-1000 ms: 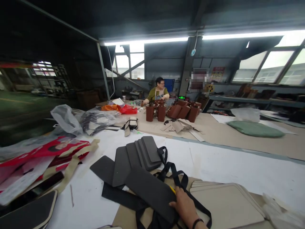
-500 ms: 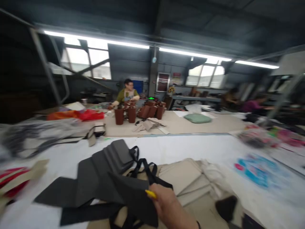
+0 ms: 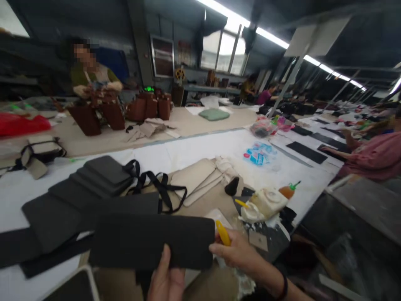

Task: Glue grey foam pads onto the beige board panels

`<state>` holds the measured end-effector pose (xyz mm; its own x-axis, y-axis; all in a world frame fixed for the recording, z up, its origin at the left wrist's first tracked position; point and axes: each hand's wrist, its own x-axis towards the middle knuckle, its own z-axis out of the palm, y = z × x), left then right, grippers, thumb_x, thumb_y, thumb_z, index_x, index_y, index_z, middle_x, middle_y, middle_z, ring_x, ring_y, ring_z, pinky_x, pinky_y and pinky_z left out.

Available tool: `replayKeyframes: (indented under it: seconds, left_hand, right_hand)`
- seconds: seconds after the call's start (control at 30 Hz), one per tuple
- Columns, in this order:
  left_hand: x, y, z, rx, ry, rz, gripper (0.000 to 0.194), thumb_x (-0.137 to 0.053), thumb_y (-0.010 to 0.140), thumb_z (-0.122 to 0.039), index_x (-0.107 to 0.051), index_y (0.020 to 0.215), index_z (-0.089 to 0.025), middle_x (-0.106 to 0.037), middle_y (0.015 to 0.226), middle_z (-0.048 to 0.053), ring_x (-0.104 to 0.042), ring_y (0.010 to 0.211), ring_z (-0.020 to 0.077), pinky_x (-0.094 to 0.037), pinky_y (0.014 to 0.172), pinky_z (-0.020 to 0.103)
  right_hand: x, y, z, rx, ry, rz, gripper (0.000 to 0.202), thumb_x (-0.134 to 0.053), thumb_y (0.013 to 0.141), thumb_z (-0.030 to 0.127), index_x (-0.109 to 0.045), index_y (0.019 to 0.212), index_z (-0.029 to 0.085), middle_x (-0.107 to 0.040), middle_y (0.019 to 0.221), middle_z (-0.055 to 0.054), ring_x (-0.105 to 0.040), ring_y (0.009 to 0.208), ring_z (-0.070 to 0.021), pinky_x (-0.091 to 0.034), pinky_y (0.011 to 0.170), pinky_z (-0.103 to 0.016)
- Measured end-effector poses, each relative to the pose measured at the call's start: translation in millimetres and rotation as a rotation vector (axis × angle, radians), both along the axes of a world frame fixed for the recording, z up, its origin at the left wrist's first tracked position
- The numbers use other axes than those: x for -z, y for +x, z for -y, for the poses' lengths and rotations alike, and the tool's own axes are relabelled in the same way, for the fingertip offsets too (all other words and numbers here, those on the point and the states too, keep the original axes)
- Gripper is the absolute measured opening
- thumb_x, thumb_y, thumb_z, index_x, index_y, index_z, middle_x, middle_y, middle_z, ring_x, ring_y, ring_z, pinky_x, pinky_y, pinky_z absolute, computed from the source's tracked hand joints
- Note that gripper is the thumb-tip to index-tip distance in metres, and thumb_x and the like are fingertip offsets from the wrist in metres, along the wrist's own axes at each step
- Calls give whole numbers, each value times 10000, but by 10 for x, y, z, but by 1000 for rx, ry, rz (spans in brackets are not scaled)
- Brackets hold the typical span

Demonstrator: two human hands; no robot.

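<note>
While the head camera looks down across the long white-covered table, a flat dark-grey rectangular panel with rounded corners is held up in front of the person, its long side running left to right. The left hand grips it from below: the thumb lies against the near face at the lower edge, just right of the panel's middle, and most of the panel extends leftward from that hand. The right hand is closed around a small bright-yellow tool, which points up and slightly left; its thumb tip is at the panel's right end, though whether it also pinches the edge I cannot tell. A dark band circles the right wrist.

Behind and left of the held panel, similar dark-grey panels lie overlapping in a fan. Black fabric straps curl just beyond it, beside a spread stack of beige flat pieces. To the right, past the right hand, lies a cream-coloured container smeared with white, a yellow stick at its left end and an orange bottle with a green cap just behind. Across the table, a co-worker in olive sleeves handles brown bucket-shaped bags.
</note>
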<state>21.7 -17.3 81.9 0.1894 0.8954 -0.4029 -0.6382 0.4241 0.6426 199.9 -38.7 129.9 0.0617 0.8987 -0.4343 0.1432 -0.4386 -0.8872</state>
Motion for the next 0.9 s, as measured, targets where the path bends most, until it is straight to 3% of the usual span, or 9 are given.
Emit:
replayKeyframes:
  seconds: [0.13, 0.23, 0.33, 0.5, 0.63, 0.73, 0.9]
  left_hand:
    - [124, 28, 184, -162, -334, 57, 420, -603, 751, -145, -542, 1147, -270, -652, 1071, 28, -600, 988, 189, -518, 834, 351]
    - [266, -183, 329, -232, -430, -97, 380, -617, 705, -79, -593, 1061, -211, -682, 971, 42, -634, 888, 169, -547, 730, 275]
    - [428, -439, 448, -202, -478, -238, 302, -669, 641, -109, -626, 936, -158, -690, 877, 49, -644, 803, 169, -544, 654, 252]
    - [610, -602, 476, -39, -409, -507, 421, -776, 455, -399, -629, 752, -140, -657, 744, 26, -596, 707, 163, -480, 562, 226]
    - [713, -549, 371, 140, -248, -863, 485, -615, 512, -640, -566, 630, -172, -504, 558, -39, -477, 575, 126, -386, 484, 222]
    - [775, -492, 286, 242, -94, -1135, 488, -462, 593, -680, -456, 522, -197, -352, 463, -58, -382, 502, 113, -321, 480, 233]
    - [804, -426, 215, 381, -44, -1400, 419, -347, 657, -599, -380, 490, -217, -362, 441, -42, -372, 474, 120, -293, 501, 247]
  right_hand:
    - [317, 188, 345, -27, 63, 242, 303, -507, 741, 484, -521, 778, 183, -502, 625, 19, -453, 541, -114, -401, 525, -234]
    - [554, 438, 545, -106, 70, 462, 305, -455, 768, 462, -563, 824, 182, -591, 726, -29, -540, 696, -179, -444, 673, -299]
    - [762, 675, 608, -185, 11, 592, 306, -412, 791, 426, -577, 869, 180, -616, 743, -44, -570, 712, -199, -444, 690, -318]
    - [899, 899, 266, -216, -21, 783, 252, -422, 798, 372, -583, 839, 183, -619, 721, -47, -591, 701, -208, -433, 664, -301]
    - [959, 978, -121, -271, -10, 947, 232, -424, 828, 341, -585, 878, 182, -643, 787, -57, -603, 743, -202, -416, 673, -276]
    - [1046, 1021, -299, -365, -36, 1046, 248, -410, 858, 332, -586, 926, 169, -652, 820, -76, -610, 777, -203, -401, 662, -260]
    - [1176, 1078, -427, -446, -101, 1088, 269, -398, 881, 345, -577, 993, 177, -656, 825, -81, -617, 795, -204, -393, 647, -256]
